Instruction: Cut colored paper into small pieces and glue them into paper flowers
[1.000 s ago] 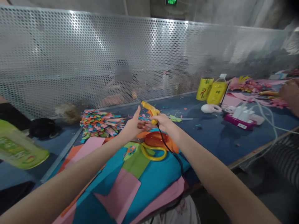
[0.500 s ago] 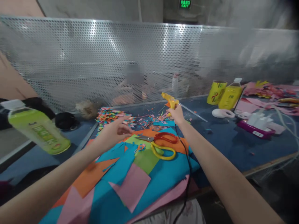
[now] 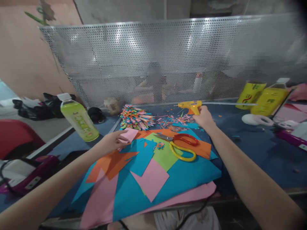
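Observation:
My right hand grips a yellow hot glue gun above the back of the table, its nozzle pointing left. A long clear glue stick sticks out behind it. With curled fingers, my left hand holds a small pink piece of paper over the left side of the coloured sheets. Red-and-yellow-handled scissors lie partly spread on the sheets, beside a small blue and orange paper flower. Behind my left hand is a pile of folded paper pieces.
Paper scraps are strewn behind the sheets. A green drink bottle stands left; a yellow bottle, yellow container and white tape roll are right. A perforated metal screen closes the back.
The view has turned left. My left hand has moved back toward the sheets' left side and now has the pink paper. The glue gun has levelled out, its stick now nearly horizontal.

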Action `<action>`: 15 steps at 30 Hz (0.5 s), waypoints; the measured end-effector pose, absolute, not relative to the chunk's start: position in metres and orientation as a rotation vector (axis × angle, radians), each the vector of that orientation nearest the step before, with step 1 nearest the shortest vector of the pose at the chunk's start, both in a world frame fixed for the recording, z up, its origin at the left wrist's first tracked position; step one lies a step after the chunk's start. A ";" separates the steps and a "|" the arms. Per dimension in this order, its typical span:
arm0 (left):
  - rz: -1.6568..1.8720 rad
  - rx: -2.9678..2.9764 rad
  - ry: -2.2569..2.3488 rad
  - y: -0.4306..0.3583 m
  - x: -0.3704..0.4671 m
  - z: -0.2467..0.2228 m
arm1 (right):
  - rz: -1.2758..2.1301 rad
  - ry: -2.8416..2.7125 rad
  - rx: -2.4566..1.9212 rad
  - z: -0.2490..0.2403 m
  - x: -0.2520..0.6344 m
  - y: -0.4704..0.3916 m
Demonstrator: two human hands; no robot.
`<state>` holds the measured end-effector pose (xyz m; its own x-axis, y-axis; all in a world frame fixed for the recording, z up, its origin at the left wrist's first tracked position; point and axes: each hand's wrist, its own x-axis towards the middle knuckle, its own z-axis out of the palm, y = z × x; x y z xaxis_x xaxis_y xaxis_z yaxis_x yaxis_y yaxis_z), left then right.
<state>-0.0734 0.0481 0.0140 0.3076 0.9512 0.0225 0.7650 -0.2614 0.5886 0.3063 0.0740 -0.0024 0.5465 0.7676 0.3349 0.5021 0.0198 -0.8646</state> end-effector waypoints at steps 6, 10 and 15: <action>0.638 2.278 1.660 0.050 -0.080 0.021 | 0.266 -1.202 -1.549 0.002 0.290 0.065; 0.683 2.329 1.689 0.044 -0.067 0.025 | 0.240 -1.256 -1.467 0.005 0.275 0.055; 0.597 2.379 1.514 0.034 -0.034 0.017 | 0.226 -1.337 -1.440 0.002 0.261 0.043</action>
